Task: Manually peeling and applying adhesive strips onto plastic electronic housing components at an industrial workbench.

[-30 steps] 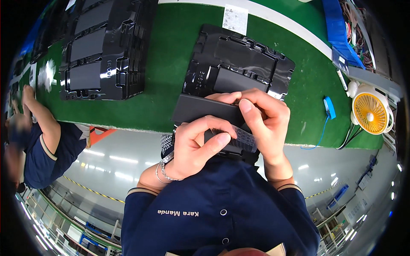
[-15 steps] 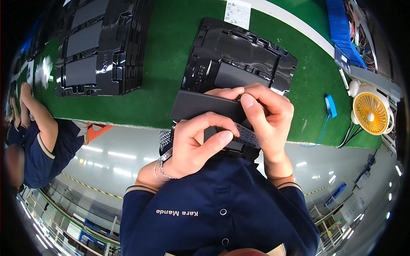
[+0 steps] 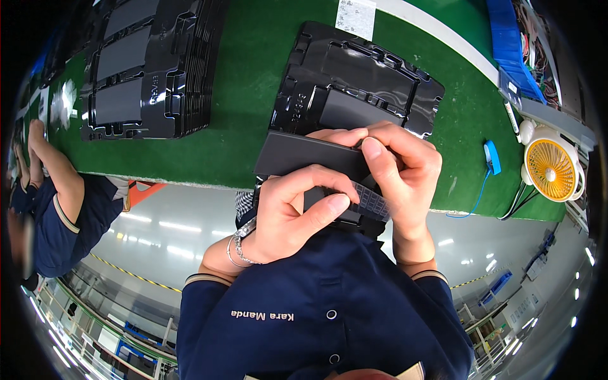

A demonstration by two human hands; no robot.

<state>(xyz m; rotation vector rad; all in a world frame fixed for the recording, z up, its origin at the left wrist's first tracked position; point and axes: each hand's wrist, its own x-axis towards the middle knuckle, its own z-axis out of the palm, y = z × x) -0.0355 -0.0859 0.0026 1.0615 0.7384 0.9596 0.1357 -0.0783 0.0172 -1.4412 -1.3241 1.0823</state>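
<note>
A thin dark folding keyboard (image 3: 310,154) is held above the near edge of the table. Its smooth black panel tilts up, and rows of keys (image 3: 372,202) show below, between my hands. My right hand (image 3: 402,168) pinches the panel's upper edge with thumb and fingers; what lies between the fingertips is too small to make out. My left hand (image 3: 294,206) is curled at the lower side, with its index fingertip against the edge of the keys and its thumb close by. Just beyond lies a black moulded tray (image 3: 354,66) with a dark flat piece (image 3: 358,111) in it.
A tall stack of black trays (image 3: 183,82) with grey flat pieces stands at the left on the green table (image 3: 244,82). A paper note (image 3: 356,19) lies at the back. To the right are a blue clip-like device (image 3: 491,157), an orange fan (image 3: 550,168) and blue bins (image 3: 513,50). A co-worker's arm (image 3: 60,161) shows far left.
Both hands and the keyboard have shifted very slightly to the right in the picture. My grip looks the same.
</note>
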